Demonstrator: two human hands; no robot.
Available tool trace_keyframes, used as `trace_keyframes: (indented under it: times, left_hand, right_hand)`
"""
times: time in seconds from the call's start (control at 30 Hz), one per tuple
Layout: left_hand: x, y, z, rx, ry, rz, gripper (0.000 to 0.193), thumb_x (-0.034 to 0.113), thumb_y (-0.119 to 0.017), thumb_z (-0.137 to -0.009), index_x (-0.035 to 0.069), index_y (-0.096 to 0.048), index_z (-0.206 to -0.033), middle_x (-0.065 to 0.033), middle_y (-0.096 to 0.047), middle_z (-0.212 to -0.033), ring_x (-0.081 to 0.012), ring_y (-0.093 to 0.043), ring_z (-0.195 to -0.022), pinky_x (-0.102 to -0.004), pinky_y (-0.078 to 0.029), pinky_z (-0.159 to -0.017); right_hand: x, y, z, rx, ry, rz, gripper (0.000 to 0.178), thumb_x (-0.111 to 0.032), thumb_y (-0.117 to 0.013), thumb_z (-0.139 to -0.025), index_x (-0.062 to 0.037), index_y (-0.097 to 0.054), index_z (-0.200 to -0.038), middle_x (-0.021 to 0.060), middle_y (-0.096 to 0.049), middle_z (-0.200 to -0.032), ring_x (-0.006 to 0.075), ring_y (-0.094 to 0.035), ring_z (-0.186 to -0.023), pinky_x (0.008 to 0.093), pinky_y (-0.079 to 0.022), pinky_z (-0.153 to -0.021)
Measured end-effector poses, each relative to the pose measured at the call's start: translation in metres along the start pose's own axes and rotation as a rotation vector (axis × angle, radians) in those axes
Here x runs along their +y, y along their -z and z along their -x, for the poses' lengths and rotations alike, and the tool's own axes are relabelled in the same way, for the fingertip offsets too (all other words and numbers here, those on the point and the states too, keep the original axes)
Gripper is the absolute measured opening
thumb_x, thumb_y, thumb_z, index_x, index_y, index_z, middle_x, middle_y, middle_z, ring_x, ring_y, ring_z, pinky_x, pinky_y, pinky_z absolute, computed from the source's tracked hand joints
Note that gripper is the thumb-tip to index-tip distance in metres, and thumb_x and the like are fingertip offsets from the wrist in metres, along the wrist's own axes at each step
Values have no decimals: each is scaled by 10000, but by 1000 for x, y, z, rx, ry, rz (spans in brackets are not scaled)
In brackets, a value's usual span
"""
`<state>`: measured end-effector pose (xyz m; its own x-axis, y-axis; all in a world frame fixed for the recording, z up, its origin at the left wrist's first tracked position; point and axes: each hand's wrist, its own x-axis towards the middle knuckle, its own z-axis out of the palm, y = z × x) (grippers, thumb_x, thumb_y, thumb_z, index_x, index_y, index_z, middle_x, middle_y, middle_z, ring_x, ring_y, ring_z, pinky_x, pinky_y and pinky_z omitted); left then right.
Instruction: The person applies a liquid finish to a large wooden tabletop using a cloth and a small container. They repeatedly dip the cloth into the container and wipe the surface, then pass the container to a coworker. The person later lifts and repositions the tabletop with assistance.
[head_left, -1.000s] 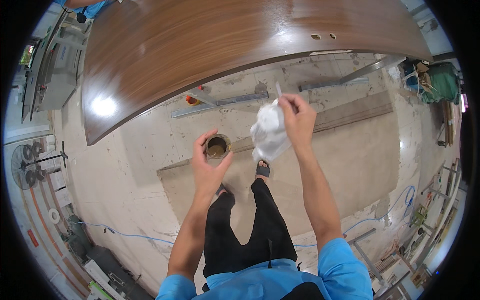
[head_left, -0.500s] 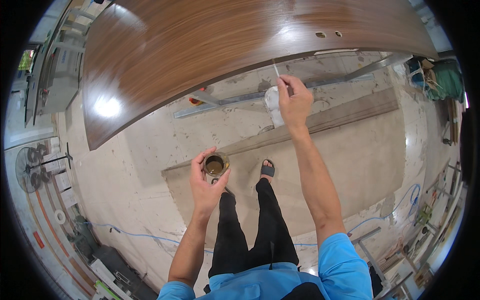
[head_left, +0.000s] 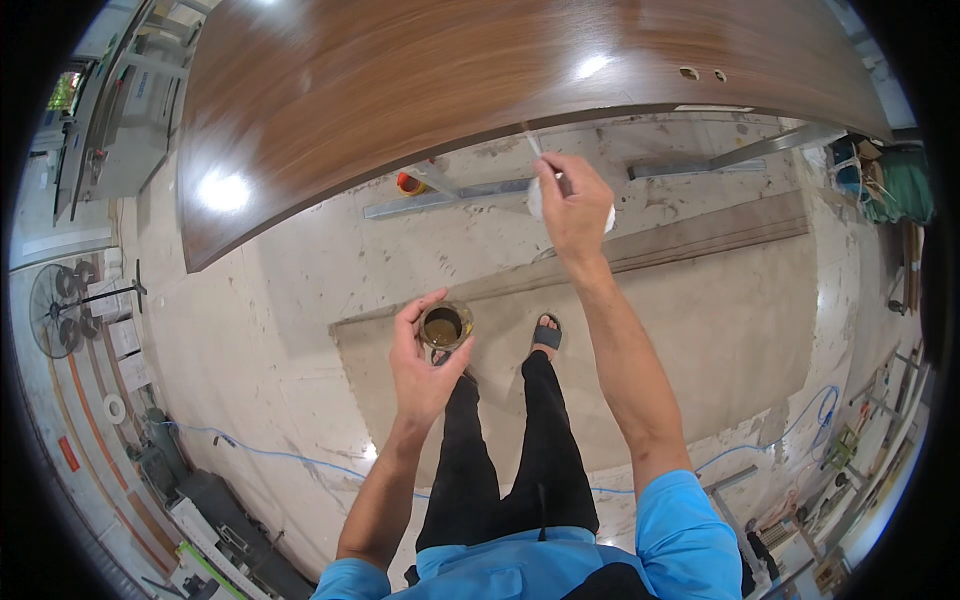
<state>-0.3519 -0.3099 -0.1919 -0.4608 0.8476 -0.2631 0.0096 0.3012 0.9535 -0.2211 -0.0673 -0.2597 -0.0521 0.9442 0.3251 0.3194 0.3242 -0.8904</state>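
My left hand (head_left: pixel 418 380) is wrapped round a small round jar (head_left: pixel 467 317), its open mouth facing up. Dark brown liquid (head_left: pixel 441 332) lies inside it. Out ahead, my right hand (head_left: pixel 580 212) pinches a thin white-handled brush (head_left: pixel 535 145). The brush's tip meets the near edge of a large glossy wood-grain board (head_left: pixel 400 90), which stretches across the far side. What the tip looks like is too small to make out. A white object (head_left: pixel 609 217) on the floor is partly hidden behind my right hand.
Metal legs (head_left: pixel 765 147) hold up the board. A brown sheet (head_left: pixel 700 330) with a folded far edge lies under my feet. A blue hose (head_left: pixel 290 457) crosses the floor behind me. A fan (head_left: pixel 60 312) stands left; green bundles (head_left: pixel 895 180) sit at right.
The brush and my right hand have shifted left along the board's edge. The view has moved a little, and the jar in my left hand sits slightly further right.
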Motion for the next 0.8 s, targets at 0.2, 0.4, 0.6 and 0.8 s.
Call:
trace_keyframes:
  times: [0.2,0.4,0.6,0.8]
  left_hand:
    - [-8,20,4,15,-39,5,705,-139,-760,-824,9,-412,-1419,-186,-480,-1515,-219,-532,-1337,-333,-547,-1074]
    - [-13,39,11,41,-35,7,708,-139,-767,-818,5,-415,-1415,-187,-484,-1513,-220,-530,-1342,-366,-500,-1123]
    - [-20,57,17,71,-56,3,715,-118,-778,-820,3,-414,-1423,-184,-492,-1509,-224,-524,-1351,-373,-483,-1133]
    - [-28,74,23,89,-65,27,720,-116,-778,-822,5,-414,-1431,-184,-497,-1506,-223,-519,-1355,-371,-462,-1146]
  right_hand:
    - [-1,-7,-4,128,-33,19,88,-74,-733,-928,-5,-759,-977,126,-758,-921,230,-708,-741,327,-556,-684]
    - [-19,-39,21,10,-3,-25,82,-67,-729,-932,-10,-762,-982,126,-756,-913,224,-713,-753,326,-553,-687]
    - [-19,-47,21,88,-19,4,98,-67,-735,-931,-10,-764,-1005,126,-746,-904,218,-697,-723,320,-549,-682]
    - [-37,-77,43,6,-28,-46,107,-72,-733,-931,0,-763,-1006,117,-746,-899,195,-692,-737,313,-547,-689]
